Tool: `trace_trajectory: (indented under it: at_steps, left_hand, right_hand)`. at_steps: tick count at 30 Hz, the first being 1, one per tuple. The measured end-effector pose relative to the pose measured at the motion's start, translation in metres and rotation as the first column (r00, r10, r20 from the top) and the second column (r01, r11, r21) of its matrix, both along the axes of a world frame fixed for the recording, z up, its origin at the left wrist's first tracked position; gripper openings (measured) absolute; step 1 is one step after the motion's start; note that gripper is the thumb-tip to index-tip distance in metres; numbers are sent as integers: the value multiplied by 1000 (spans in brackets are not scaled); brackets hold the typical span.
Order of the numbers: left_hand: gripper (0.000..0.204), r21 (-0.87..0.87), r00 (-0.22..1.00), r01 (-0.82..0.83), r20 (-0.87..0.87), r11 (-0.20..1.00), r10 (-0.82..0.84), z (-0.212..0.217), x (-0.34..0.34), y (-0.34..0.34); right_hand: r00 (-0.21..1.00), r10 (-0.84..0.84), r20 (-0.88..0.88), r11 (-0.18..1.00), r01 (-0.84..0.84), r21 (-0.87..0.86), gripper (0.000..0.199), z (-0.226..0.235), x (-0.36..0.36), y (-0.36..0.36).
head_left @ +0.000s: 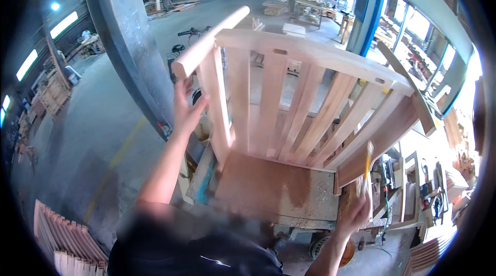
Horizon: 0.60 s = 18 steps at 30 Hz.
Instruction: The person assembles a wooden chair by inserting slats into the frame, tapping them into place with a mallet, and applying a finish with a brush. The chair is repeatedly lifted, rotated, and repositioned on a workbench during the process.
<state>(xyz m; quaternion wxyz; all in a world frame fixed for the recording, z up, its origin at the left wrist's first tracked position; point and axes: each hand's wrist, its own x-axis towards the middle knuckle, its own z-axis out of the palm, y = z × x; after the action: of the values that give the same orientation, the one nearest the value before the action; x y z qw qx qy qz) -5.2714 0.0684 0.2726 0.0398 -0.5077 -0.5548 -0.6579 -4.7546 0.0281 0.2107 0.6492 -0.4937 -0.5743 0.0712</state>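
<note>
A pale wooden slatted seat frame [274, 77] stands upright on a worktable [305, 219], with wooden armrests at both sides. My left hand [188, 105] is just under the near end of the left armrest [212, 41], thumb and fingers apart; its fingertips are partly hidden there. On the right, my right hand [356, 211] is closed round a paintbrush [368, 165] with a yellow band, bristles pointing up. The brush is close to the frame's brown right side panel [374, 141], apparently not touching it. The right armrest [408, 87] slants above that panel.
A bucket [347, 253] with orange-brown contents stands below the table's front right. Stacked wooden slats [67, 234] lie at lower left. A steel column [126, 38] rises at the left, with a bicycle [192, 32] behind the frame. Tools and timber [403, 188] crowd the right.
</note>
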Motion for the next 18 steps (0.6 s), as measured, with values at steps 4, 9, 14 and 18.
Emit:
trace_trajectory:
  at_steps: [4, 9, 14, 18]
  left_hand:
    - [83, -56, 863, 464, 254, 884, -437, 29, -27, 29]
    - [98, -168, 781, 566, 424, 807, -459, 7, -41, 50]
    - [84, -28, 755, 612, 316, 790, -574, 1, -47, 57]
    - [71, 62, 712, 625, 366, 778, -600, 0, -43, 60]
  right_hand:
    - [932, 301, 203, 950, -312, 27, 37, 114, -138, 30]
    - [814, 314, 489, 870, -452, 194, 51, 170, -267, 64]
    - [818, 162, 552, 873, -379, 306, 52, 167, -330, 80]
    - [833, 210, 511, 854, -411, 318, 57, 142, -352, 93]
